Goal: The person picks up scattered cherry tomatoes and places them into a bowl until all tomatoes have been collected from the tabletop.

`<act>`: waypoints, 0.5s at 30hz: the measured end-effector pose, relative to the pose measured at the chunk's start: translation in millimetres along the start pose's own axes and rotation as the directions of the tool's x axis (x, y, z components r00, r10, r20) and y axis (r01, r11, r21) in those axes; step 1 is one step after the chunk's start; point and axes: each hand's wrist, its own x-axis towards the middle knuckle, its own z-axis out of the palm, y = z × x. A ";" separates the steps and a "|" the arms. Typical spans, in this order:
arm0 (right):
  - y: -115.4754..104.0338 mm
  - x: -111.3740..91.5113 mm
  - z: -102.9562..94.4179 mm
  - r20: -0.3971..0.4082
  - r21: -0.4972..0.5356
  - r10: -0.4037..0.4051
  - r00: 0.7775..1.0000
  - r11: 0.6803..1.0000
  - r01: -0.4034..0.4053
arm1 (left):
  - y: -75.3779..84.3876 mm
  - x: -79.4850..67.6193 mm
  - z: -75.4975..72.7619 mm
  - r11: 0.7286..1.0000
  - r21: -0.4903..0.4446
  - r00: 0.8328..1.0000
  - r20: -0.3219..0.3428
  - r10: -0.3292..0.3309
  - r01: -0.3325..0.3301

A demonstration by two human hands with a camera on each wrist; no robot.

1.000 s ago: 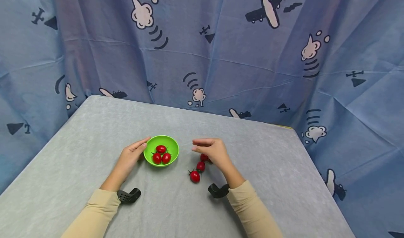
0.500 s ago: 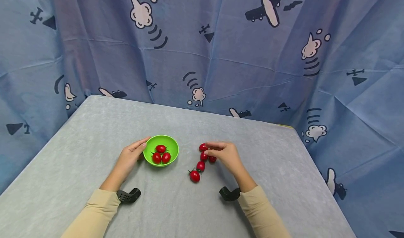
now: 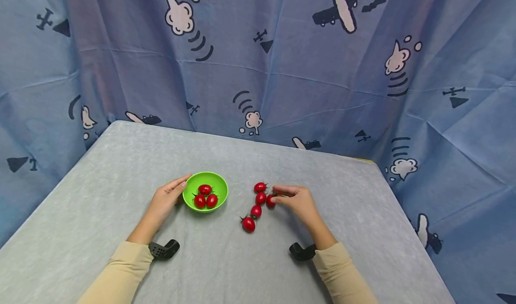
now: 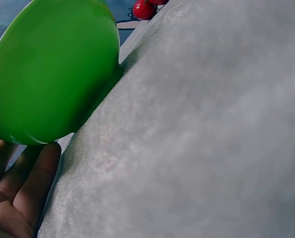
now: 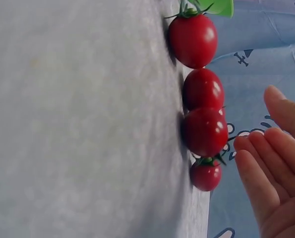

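My left hand (image 3: 164, 199) rests against the left side of a green bowl (image 3: 219, 184), its fairly straight fingers touching the outer wall; the left wrist view shows the fingertips at the wall of the bowl (image 4: 53, 69). Three red cherry tomatoes (image 3: 211, 201) lie inside. To the right of the bowl, several cherry tomatoes (image 3: 248, 224) lie on the cloth in a rough line. My right hand (image 3: 299, 202) hovers beside the rightmost tomato (image 3: 269, 202), thumb and fingers apart. In the right wrist view, nothing sits between the fingers of the right hand (image 5: 281, 168).
A grey cloth (image 3: 225, 268) covers the table. Behind it hangs a blue curtain (image 3: 225, 80) printed with planes and clouds. Each wrist carries a black device, such as the one on the left wrist (image 3: 164, 250).
My right hand has moved right and slightly towards me, from between bowl and tomatoes to the rightmost tomato, uncovering the others. My left hand and the bowl stay in place.
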 end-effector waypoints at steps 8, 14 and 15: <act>4.6 0.2 -1.8 -0.008 -0.026 0.003 1.000 1.000 -0.003 | -0.6 0.0 -0.3 1.000 -0.022 1.000 0.006 0.001 -0.001; 6.8 2.1 -0.6 -0.005 -0.019 0.017 1.000 1.000 -0.017 | -1.3 0.4 -0.6 1.000 -0.021 1.000 0.007 -0.001 0.001; 7.3 2.6 -0.4 -0.001 -0.018 0.024 1.000 1.000 -0.024 | -1.3 0.4 -0.6 1.000 -0.020 1.000 0.007 -0.002 0.002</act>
